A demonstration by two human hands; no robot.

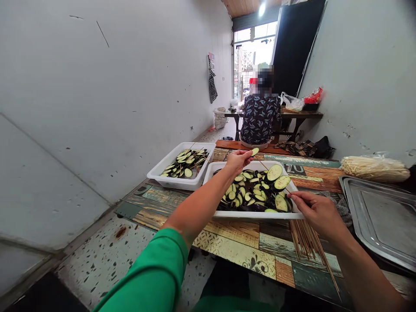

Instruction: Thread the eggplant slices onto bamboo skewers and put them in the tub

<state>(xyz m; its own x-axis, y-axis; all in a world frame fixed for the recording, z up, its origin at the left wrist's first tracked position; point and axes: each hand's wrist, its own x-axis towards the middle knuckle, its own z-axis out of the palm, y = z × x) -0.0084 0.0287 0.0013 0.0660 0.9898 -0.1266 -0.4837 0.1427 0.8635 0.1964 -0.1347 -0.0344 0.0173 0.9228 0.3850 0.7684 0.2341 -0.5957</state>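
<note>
Over the far rim of a white tray [256, 215] full of cut eggplant, my left hand [239, 159] pinches an eggplant slice [255, 151]. My right hand [312, 210] is at the tray's right end, fingers closed on the lower end of a thin wooden skewer [287, 190]. Two large eggplant slices [274, 172] sit on that skewer, and its tip points up and left toward my left hand. A bundle of bare skewers [305, 240] lies on the table just below my right hand, partly under the tray's edge.
A second white tray [175, 183] at the left holds skewered eggplant. On the right are metal trays [383, 212] and a bag of pale enoki-like mushrooms [375, 168]. A person [261, 117] sits at another table [302, 115] beyond, back turned. A wall [113, 108] runs along the left.
</note>
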